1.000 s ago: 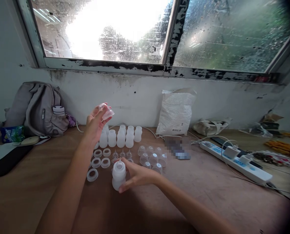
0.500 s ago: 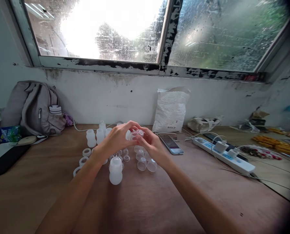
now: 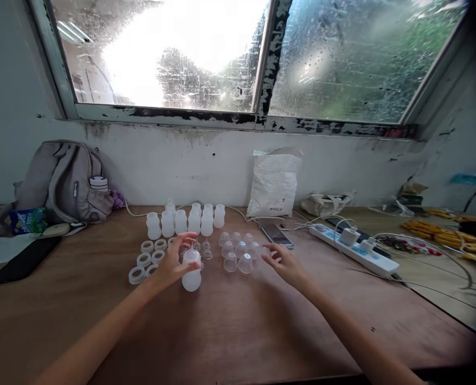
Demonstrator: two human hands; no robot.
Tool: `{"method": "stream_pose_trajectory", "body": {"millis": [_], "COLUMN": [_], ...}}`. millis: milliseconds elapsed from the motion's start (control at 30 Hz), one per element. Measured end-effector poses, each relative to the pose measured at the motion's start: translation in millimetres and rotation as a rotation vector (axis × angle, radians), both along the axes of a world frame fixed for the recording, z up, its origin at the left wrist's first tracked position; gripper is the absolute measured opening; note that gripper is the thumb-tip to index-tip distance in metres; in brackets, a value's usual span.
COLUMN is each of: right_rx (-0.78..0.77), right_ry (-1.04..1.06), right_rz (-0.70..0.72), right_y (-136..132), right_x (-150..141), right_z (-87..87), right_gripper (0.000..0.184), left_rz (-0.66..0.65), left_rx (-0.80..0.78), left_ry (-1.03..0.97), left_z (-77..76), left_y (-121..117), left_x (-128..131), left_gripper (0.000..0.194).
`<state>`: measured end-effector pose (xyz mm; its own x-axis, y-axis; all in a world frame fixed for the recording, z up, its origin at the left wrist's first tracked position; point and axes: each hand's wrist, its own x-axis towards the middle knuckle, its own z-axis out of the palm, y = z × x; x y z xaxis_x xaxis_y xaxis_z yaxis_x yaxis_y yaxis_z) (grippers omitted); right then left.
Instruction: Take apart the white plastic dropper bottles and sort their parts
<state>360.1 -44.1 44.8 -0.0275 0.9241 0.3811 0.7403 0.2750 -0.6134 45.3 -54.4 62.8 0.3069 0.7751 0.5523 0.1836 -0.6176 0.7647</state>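
A frosted baby bottle (image 3: 192, 279) stands upright at the front of the group, a clear nipple tip showing at its top. My left hand (image 3: 172, 267) curls round its upper part, thumb across the front and fingers behind. To the right, my right hand (image 3: 285, 263) hovers with fingers apart and nothing in them, beside several clear plastic caps (image 3: 244, 264). Behind the left hand lie clear nipples (image 3: 207, 253), partly hidden. White collar rings (image 3: 137, 275) sit in rows to the left. More frosted bottles (image 3: 154, 226) stand in rows behind.
A phone (image 3: 278, 236) lies behind the caps, with a white packet (image 3: 275, 182) against the wall. A power strip (image 3: 353, 251) with plugs and cables runs along the right. A backpack (image 3: 63, 184) and a black flat object (image 3: 23, 260) are at the left.
My hands were together holding a small clear piece; they have parted, and that piece is no longer in them. The left came down to the front bottle, the right moved right of the caps.
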Motion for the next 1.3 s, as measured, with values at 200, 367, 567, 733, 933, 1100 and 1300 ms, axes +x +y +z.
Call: {"method": "stream_pose_trajectory", "body": {"millis": [200,367,567,733,933,1100,1300], "right_rx": [-0.077,0.182,0.02,0.108,0.118,0.038,-0.022], "right_ry": [0.004,-0.1,-0.071,0.042,0.196,0.286,0.384], "right_rz": [-0.016,-0.001,0.369,0.339,0.428,0.455,0.488], "right_y": [-3,-22,-52,-51,-50,-54,-53], "right_x": [-1,-35,-112,-148,-155,-157,-158], "right_z": [-24.1,9.6,30.4,22.4,28.5,32.4,29.2], "right_gripper": [0.027,0.03,0.031,0.028,0.032,0.036,0.035], "left_rz": [-0.08,0.033,-0.023,-0.217,-0.498,-0.628,-0.943], "left_rx": [-0.255,-0.227,-0.145,-0.414,-0.806,-1.009,-1.262], "left_ry": [-0.072,0.105,0.165,0.045,-0.149,-0.252,-0.297], "left_z": [-45.6,-45.8,-34.7,-36.8,-31.4,-28.8,-36.4], "left_y": [-2,-11,-35,-45,-50,-54,-46], "left_x": [5,11,22,30,28,24,20], "left_gripper": [0.069,0.038,0.028,0.015,0.015,0.018,0.026]}}
